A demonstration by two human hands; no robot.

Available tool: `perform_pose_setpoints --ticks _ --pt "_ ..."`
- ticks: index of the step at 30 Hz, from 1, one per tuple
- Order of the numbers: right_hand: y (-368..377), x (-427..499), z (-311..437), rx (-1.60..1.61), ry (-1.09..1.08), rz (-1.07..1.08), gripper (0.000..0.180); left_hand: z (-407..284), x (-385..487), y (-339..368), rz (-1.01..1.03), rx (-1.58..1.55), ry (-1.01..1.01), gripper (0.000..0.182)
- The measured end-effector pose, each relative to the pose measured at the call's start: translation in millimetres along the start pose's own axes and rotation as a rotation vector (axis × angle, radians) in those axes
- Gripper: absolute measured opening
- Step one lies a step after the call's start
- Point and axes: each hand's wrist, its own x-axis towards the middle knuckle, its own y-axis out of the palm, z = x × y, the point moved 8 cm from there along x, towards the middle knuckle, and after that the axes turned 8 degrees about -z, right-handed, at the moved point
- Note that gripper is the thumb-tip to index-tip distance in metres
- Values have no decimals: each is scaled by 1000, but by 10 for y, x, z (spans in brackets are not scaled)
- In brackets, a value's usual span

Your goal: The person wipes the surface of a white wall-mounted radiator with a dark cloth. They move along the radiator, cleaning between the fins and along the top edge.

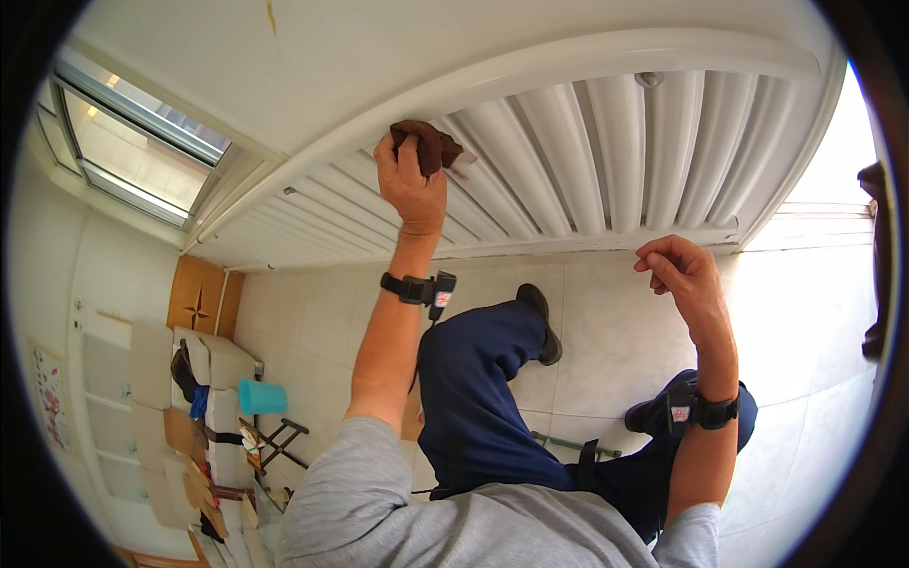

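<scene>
A crumpled brown cloth [432,145] is gripped in my left hand [414,183], which reaches up to the white tubular radiator [618,156] on the wall. The cloth lies at the underside of the radiator's thick top pipe, over the upper ends of the tubes. My right hand [680,266] is held near the radiator's lower right edge, with its fingers curled and thumb close to them; no object shows in it. Black straps with small devices sit on both of my forearms.
Below my legs is a low stool with a green metal frame [579,446]. To the left are a turquoise bin [263,396], a folding stool [279,446] and a cream sofa [227,355] bearing several items. A window [142,138] is at the upper left.
</scene>
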Motion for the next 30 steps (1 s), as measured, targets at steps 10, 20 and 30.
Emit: perform_pose_setpoints --ticks 10,20,30 --pt "-31 46 -122 -64 35 -13 15 -209 -960 374 435 82 504 6" --pt "-37 95 -149 -40 38 -26 14 -304 -1163 395 656 45 649 7" --pt "5 46 -161 -90 58 -21 16 -283 -468 324 411 21 543 10"
